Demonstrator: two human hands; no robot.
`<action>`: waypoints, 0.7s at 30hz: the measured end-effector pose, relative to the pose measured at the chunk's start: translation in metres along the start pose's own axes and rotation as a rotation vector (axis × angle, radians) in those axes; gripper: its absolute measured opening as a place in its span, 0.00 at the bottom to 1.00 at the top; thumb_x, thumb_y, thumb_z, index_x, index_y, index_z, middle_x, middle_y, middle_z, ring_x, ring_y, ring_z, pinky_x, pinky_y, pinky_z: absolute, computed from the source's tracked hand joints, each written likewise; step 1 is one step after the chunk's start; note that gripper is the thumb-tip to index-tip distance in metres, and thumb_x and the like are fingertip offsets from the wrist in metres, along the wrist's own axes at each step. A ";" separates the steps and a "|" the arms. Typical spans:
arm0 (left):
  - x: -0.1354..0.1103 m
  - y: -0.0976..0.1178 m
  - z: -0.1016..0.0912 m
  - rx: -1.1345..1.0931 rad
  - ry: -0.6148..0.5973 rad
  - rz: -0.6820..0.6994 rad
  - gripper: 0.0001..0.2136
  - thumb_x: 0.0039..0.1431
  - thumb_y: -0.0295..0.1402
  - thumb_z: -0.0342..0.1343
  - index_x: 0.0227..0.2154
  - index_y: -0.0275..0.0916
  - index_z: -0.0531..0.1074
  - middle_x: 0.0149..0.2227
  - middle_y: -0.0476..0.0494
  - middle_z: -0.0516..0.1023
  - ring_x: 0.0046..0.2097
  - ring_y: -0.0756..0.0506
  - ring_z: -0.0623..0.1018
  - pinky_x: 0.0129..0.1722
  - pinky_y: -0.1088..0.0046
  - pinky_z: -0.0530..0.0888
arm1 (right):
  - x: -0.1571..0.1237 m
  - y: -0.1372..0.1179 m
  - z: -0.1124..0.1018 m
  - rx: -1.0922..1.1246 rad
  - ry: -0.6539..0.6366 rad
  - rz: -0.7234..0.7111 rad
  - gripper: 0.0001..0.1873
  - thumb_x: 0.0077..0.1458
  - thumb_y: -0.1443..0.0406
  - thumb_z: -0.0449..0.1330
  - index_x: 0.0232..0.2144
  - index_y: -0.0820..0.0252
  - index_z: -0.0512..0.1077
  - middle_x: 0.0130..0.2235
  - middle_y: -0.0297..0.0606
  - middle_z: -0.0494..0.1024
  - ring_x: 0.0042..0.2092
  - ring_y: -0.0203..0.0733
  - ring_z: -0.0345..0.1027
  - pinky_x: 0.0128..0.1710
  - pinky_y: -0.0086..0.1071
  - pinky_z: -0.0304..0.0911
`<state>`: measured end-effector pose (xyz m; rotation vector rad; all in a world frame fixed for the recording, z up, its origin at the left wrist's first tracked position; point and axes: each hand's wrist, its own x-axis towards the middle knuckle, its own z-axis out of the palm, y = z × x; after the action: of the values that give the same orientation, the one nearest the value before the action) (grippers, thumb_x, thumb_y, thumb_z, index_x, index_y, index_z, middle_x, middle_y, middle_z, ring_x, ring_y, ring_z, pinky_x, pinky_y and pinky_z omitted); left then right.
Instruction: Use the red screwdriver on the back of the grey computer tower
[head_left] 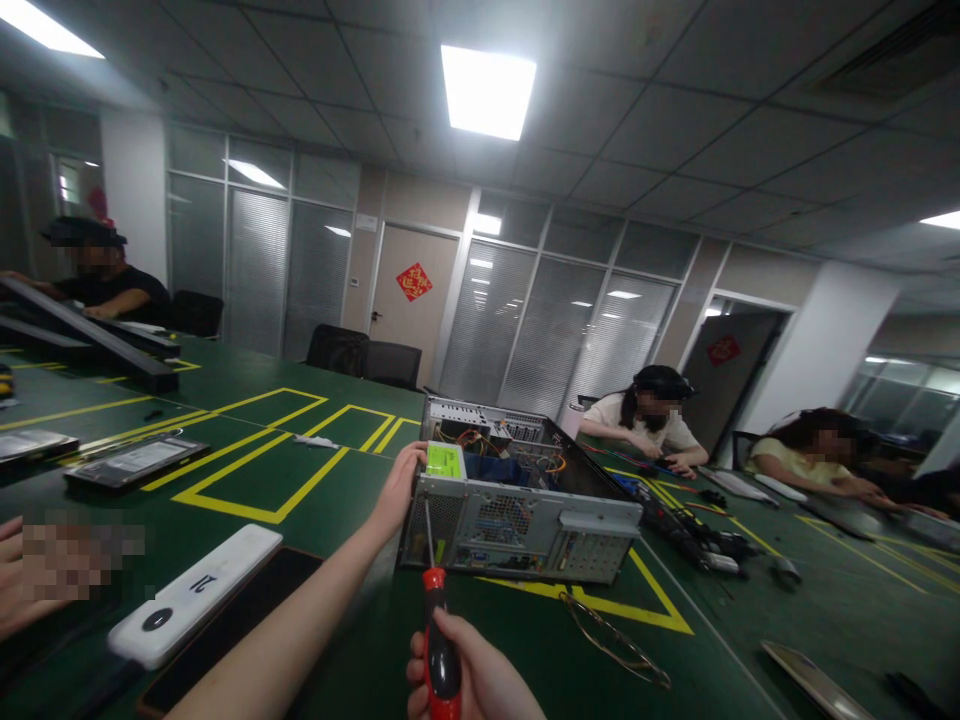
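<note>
An opened computer case [517, 530] lies on its side on the green table, its rear panel facing me. Inside its near left corner sits a power supply [445, 460] with a bright green label. My left hand [401, 488] grips the case's left edge beside the power supply; some fingertips are hidden. In my right hand [472, 655] is a red and black screwdriver [442, 650], fingers closed around the handle. Its shaft points up, with the tip in front of the rear panel below the power supply; I cannot tell whether it touches.
Left of my forearm lie a white power strip [196, 595] and a dark flat object [240, 625]. Another person's hand [45, 575] enters at far left, near a hard drive [136, 462]. Eyeglasses [615, 645] lie right of the screwdriver. Several co-workers sit around the table.
</note>
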<state>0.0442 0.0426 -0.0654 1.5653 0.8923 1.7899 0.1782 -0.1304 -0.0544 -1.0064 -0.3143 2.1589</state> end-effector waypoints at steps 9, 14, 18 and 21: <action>0.001 -0.003 0.001 -0.019 0.007 0.003 0.15 0.63 0.44 0.42 0.29 0.40 0.66 0.51 0.41 0.71 0.57 0.43 0.68 0.62 0.64 0.61 | 0.001 0.002 0.003 0.007 0.100 -0.049 0.18 0.62 0.61 0.52 0.24 0.65 0.69 0.23 0.37 0.71 0.25 0.33 0.67 0.26 0.24 0.62; 0.001 -0.004 0.001 -0.023 -0.005 0.000 0.15 0.63 0.43 0.41 0.29 0.39 0.66 0.51 0.40 0.70 0.57 0.44 0.68 0.62 0.64 0.60 | 0.006 0.005 -0.002 -0.090 0.134 -0.062 0.12 0.62 0.62 0.53 0.31 0.63 0.71 0.24 0.34 0.74 0.27 0.36 0.71 0.29 0.30 0.64; 0.002 -0.004 0.001 -0.015 0.004 0.008 0.16 0.63 0.44 0.41 0.29 0.39 0.66 0.51 0.41 0.70 0.57 0.44 0.68 0.62 0.64 0.61 | 0.007 0.004 -0.004 -0.045 0.082 -0.011 0.16 0.63 0.60 0.49 0.35 0.65 0.72 0.24 0.35 0.74 0.25 0.36 0.70 0.29 0.32 0.64; 0.001 -0.003 0.001 -0.005 0.010 0.012 0.16 0.63 0.44 0.41 0.30 0.40 0.67 0.50 0.41 0.71 0.57 0.44 0.69 0.61 0.65 0.62 | 0.005 0.003 -0.002 -0.007 0.071 -0.004 0.18 0.64 0.58 0.47 0.34 0.64 0.72 0.22 0.35 0.73 0.24 0.36 0.69 0.25 0.29 0.61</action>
<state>0.0447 0.0456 -0.0674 1.5634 0.8845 1.8083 0.1763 -0.1289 -0.0600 -1.0823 -0.2900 2.1143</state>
